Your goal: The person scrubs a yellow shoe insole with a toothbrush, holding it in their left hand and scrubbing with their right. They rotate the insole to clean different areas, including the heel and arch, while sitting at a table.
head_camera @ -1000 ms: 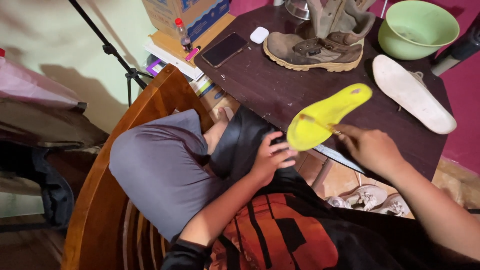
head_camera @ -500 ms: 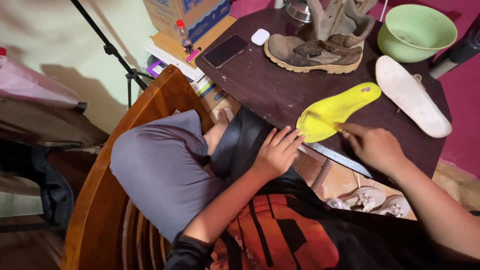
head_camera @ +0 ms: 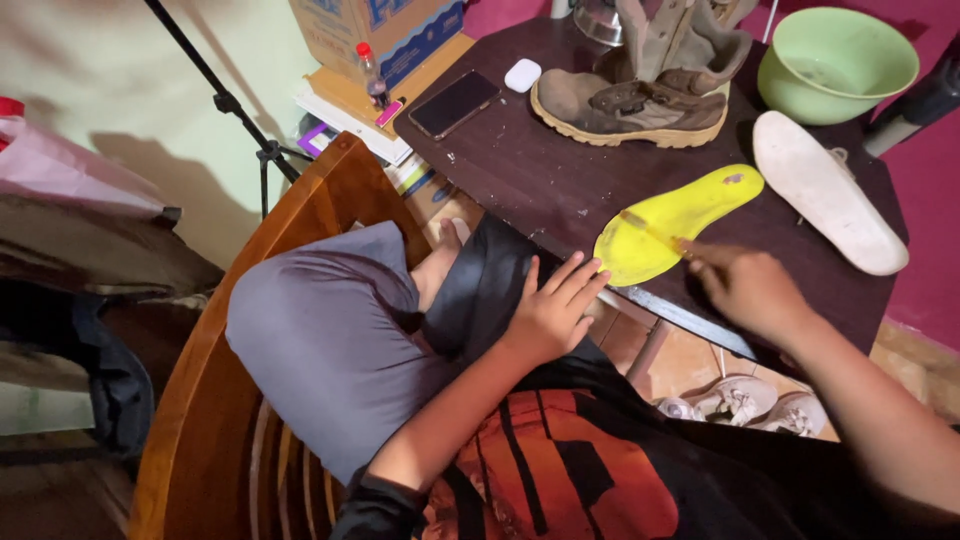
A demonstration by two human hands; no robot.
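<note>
A yellow insole (head_camera: 690, 212) lies on the dark wooden table (head_camera: 540, 170), its heel end near the table's front edge. My right hand (head_camera: 752, 290) pinches a thin stick-like tool (head_camera: 650, 232) whose tip rests across the insole's heel half. My left hand (head_camera: 553, 312) lies flat on black fabric (head_camera: 478, 290) over my knee, fingers spread, fingertips almost at the insole's edge. It holds nothing.
A white insole (head_camera: 825, 190) lies to the right of the yellow one. Behind stand a brown boot (head_camera: 640, 100), a green bowl (head_camera: 838, 62), a phone (head_camera: 455, 103) and a small white case (head_camera: 522, 74). A wooden chair (head_camera: 290, 230) is at left, with pale shoes (head_camera: 735, 400) under the table.
My left hand's fingers have stretched out toward the yellow insole's edge. The right hand and its tool have shifted a little along the insole.
</note>
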